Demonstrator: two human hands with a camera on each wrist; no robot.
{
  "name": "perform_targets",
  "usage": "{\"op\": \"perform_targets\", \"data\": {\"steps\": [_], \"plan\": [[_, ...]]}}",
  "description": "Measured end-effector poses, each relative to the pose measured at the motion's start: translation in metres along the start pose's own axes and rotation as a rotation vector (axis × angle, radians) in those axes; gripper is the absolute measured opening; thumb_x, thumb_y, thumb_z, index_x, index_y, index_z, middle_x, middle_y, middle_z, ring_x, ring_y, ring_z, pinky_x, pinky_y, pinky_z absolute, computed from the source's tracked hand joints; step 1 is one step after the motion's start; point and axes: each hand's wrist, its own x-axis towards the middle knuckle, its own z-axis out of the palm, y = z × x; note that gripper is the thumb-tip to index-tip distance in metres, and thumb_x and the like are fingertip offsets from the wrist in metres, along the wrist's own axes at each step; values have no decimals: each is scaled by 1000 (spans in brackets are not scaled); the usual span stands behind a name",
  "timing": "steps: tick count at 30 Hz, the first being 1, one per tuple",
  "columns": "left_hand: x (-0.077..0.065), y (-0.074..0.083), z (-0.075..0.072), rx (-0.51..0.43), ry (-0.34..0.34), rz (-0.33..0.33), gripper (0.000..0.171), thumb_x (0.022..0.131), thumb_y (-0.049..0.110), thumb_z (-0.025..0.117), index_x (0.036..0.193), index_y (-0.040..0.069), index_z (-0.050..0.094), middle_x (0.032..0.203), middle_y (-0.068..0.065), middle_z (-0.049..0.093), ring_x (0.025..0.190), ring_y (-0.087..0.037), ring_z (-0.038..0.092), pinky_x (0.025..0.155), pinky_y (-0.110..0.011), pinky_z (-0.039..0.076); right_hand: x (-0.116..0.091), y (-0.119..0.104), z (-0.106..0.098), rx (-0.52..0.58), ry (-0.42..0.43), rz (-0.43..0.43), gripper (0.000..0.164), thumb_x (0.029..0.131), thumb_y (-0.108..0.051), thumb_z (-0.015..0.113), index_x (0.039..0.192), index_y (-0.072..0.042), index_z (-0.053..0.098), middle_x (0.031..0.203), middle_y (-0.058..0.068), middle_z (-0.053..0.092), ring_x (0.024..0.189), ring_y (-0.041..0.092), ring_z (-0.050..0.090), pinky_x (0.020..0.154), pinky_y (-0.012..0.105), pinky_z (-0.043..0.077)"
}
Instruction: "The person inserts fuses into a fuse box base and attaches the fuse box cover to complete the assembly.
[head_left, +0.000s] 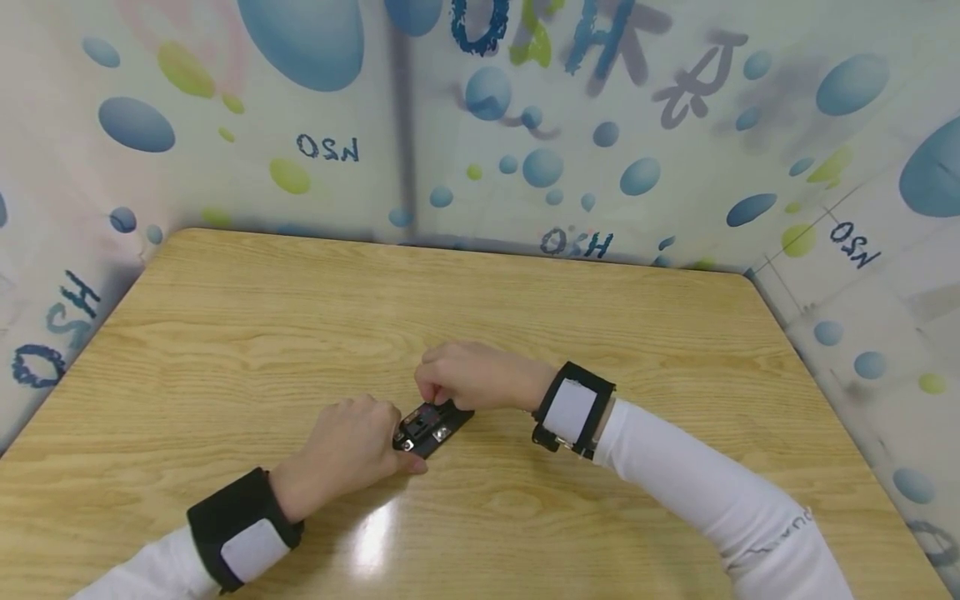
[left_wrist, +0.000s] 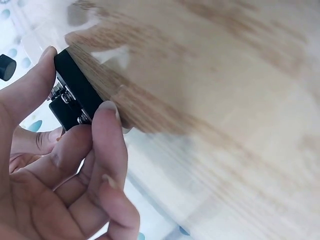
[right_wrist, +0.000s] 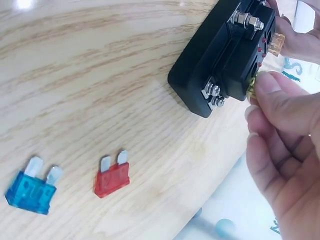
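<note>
A black fuse block (head_left: 429, 429) with metal screw terminals lies on the table between both hands. My left hand (head_left: 348, 442) grips its near left end, thumb on one side and fingers on the other; the left wrist view shows the fingers (left_wrist: 109, 125) against the block's edge. With thumb and forefinger, my right hand (head_left: 483, 377) pinches a small yellow blade fuse (right_wrist: 251, 87) at a slot of the block. Most of that fuse is hidden by the fingertips, so how deep it sits cannot be seen. An orange-tan blade fuse (right_wrist: 276, 44) stands in the block's other end.
Beside the block in the right wrist view, a red blade fuse (right_wrist: 113, 179) and a blue blade fuse (right_wrist: 31, 192) lie on the wooden table (head_left: 300, 308), metal prongs showing. A patterned curtain (head_left: 480, 158) hangs behind the table's far edge.
</note>
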Motion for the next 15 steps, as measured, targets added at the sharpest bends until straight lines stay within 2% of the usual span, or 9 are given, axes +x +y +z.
{"op": "perform_targets", "data": {"steps": [10,15], "plan": [[1,0,1,7,0,3,48,65,51,87,61,16,54,54,6,48,47,-8,42,41,-24,32,0,0,0,23,1,26,15,88,0,68,84,-13,63,86,-3,58,81,10,52,73,21,44],[1,0,1,10,2,3,48,65,51,87,61,16,54,54,6,48,47,-8,41,40,-23,32,3,-7,-5,-38,-15,25,20,81,7,68,78,-12,63,82,-3,54,76,9,50,67,19,41]]}}
